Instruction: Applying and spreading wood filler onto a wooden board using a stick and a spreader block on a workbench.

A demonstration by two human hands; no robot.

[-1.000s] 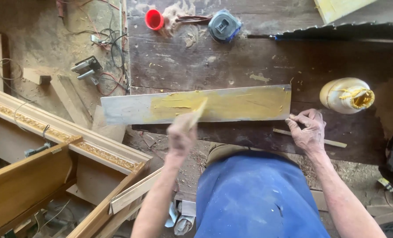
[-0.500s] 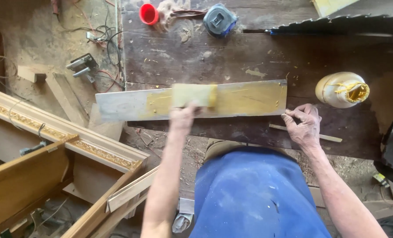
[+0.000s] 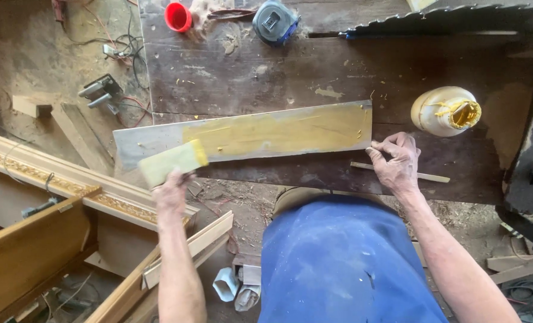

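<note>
While right hand (image 3: 396, 162) steadies plank (image 3: 248, 134) — spreader (image 3: 173, 161) overhangs its near edge.

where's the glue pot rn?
Head view, right side: the glue pot stands on the bench, just past the board's right end, above the right hand.

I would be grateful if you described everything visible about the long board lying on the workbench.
The long board is a flat, narrow plank lying lengthwise across the dark workbench, its left end jutting past the bench edge. Most of its top is coated in wet-looking yellow glue, while the left end stays bare grey. The right hand steadies its right corner with the fingers. The left hand holds a pale yellow spreader card over its near left edge.
</note>
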